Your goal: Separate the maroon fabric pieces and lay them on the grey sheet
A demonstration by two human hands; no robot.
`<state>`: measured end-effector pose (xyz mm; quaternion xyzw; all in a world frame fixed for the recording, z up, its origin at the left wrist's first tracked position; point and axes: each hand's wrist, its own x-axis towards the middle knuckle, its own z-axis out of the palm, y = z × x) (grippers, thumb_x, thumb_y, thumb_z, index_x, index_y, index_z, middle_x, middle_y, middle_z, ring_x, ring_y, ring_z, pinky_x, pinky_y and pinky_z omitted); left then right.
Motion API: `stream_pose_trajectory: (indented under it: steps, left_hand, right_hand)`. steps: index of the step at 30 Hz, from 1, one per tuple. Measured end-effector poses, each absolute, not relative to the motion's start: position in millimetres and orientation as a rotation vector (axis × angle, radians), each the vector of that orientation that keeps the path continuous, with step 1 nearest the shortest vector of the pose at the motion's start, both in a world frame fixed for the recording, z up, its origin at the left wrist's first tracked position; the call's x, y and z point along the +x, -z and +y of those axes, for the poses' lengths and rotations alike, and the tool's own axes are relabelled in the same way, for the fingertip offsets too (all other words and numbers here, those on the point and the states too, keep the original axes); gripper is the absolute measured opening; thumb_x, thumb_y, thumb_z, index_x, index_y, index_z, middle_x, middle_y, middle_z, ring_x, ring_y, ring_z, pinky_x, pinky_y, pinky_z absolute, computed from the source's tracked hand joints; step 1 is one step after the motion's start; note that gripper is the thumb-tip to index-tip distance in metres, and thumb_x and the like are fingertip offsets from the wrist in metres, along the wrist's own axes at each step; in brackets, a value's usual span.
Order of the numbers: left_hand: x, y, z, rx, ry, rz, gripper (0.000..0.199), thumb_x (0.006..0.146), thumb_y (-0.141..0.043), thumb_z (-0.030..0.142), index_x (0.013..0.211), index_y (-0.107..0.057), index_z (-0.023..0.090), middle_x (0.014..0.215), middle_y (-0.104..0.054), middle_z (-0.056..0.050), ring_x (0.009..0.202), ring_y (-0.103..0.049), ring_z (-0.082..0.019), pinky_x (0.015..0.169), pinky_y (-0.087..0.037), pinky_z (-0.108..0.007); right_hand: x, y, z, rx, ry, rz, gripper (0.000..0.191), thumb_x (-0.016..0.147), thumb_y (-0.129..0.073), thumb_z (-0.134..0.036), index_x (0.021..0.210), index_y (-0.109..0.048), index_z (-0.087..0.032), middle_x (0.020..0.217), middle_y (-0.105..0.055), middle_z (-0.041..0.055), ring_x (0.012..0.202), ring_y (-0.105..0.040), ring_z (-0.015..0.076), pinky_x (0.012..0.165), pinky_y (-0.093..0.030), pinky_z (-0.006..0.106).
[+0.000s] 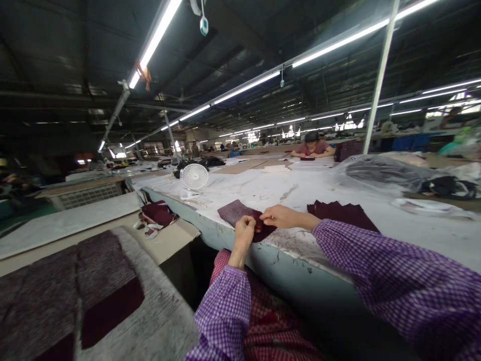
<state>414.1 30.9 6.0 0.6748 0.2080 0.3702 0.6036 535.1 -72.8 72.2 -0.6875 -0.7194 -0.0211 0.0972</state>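
A maroon fabric piece (235, 211) with a greyish speckled part lies at the near edge of the white-topped table. My left hand (245, 231) pinches this cloth near its middle, fingers closed. Just right of it, my right hand (280, 217) is closed in a pinch at the cloth's dark maroon part. The fingertips of both hands are close together, and what lies between them is too small to make out. To the right, under my right forearm, rests a stack of dark maroon fabric pieces (343, 213) with zigzag edges.
On the lower left board lie larger speckled maroon panels (107, 271). Maroon scraps (158, 213) sit on cardboard (182, 238). A small white fan (194, 176) stands on the table (300, 188). Clear plastic (379, 170) lies at right. Across the table a person (313, 146) leans over maroon cloth.
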Motion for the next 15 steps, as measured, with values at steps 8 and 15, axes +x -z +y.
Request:
stream_pose_trajectory:
  steps: [8, 15]
  left_hand:
    - [425.0, 7.1, 31.2, 1.698, -1.089, 0.602, 0.016, 0.068, -0.061, 0.015, 0.065, -0.046, 0.017, 0.057, -0.047, 0.008, 0.055, -0.048, -0.006, 0.055, -0.04, -0.017]
    - [385.0, -19.5, 55.9, 1.097, -1.168, 0.463, 0.022, 0.07, -0.061, 0.02, 0.062, -0.041, 0.019, 0.054, -0.05, 0.003, 0.058, -0.056, -0.011, 0.058, -0.048, -0.023]
  right_hand:
    - [537.8, -57.6, -69.8, -1.91, -0.005, -2.061, 0.038, 0.085, -0.04, -0.014, 0.119, -0.057, -0.014, 0.11, -0.066, 0.0084, 0.093, -0.061, 0.0171, 0.081, -0.045, 0.029]
    - [540.1, -35.8, -63.0, -2.065, 0.201, -2.158, 0.031, 0.09, -0.041, -0.023, 0.109, -0.061, -0.007, 0.113, -0.062, 0.019, 0.106, -0.057, 0.0254, 0.1, -0.033, 0.042]
